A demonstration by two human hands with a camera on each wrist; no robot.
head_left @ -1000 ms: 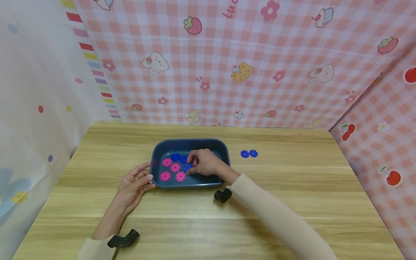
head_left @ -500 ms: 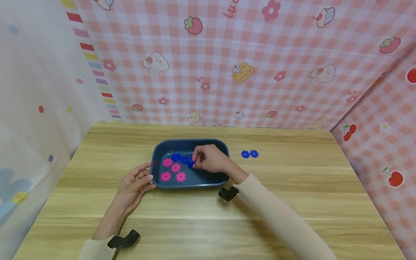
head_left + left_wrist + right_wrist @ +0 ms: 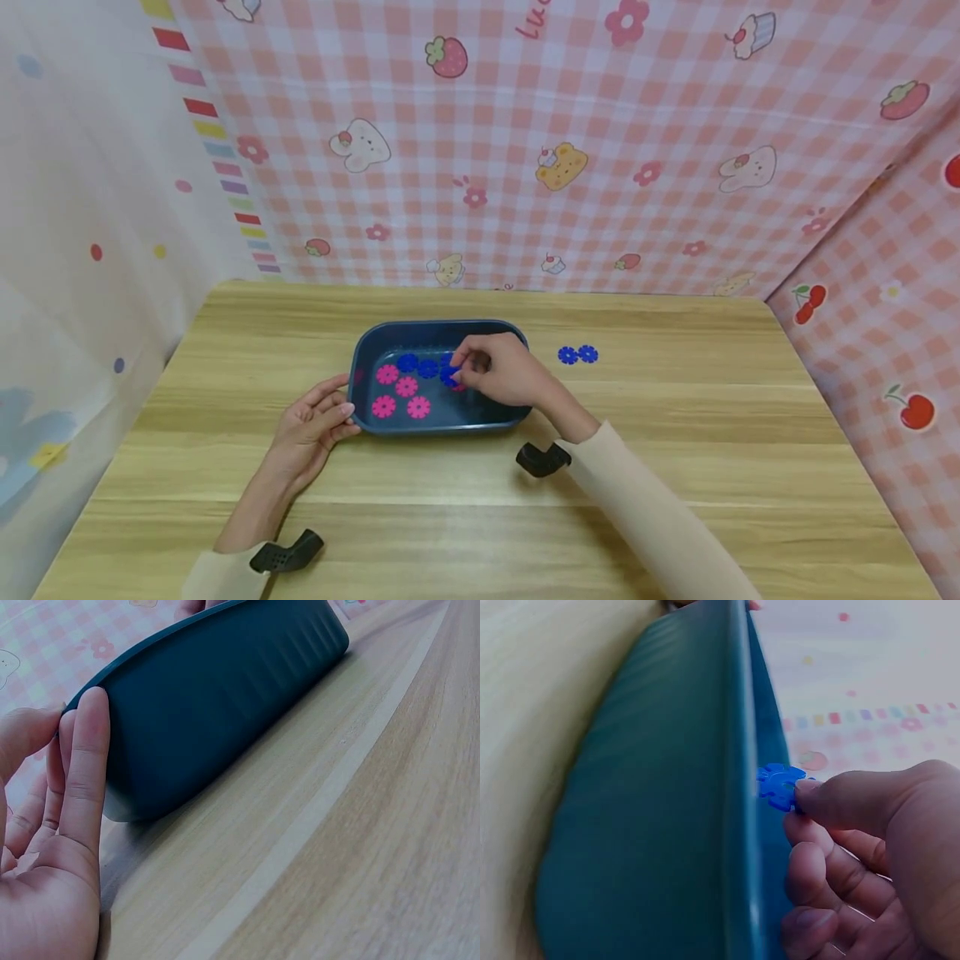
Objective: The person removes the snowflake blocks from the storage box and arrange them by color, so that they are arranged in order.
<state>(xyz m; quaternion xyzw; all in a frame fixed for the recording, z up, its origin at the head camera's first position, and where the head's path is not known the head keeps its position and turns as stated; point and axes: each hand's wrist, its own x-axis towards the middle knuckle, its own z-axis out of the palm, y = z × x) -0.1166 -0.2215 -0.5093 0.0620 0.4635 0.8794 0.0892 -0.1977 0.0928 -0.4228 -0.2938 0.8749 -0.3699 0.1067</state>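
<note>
A dark blue rectangular tray stands on the table, with several pink snowflake discs and blue snowflake discs lying in it. At the tray's left front corner my left hand pinches the rim, the thumb on top and fingers against the outer wall. Over the right half of the tray, my right hand pinches a blue snowflake disc between thumb and index finger. Under these fingers a bit of pink shows, mostly covered by the blue disc and the hand.
To the right of the tray, two blue snowflake discs lie joined or touching on the wooden table. Behind the table hangs a pink checked cloth. Each wrist bears a black camera mount.
Inside the tray my right hand has moved to the right with the blue disc, away from the other discs. The left hand keeps its place on the rim.
</note>
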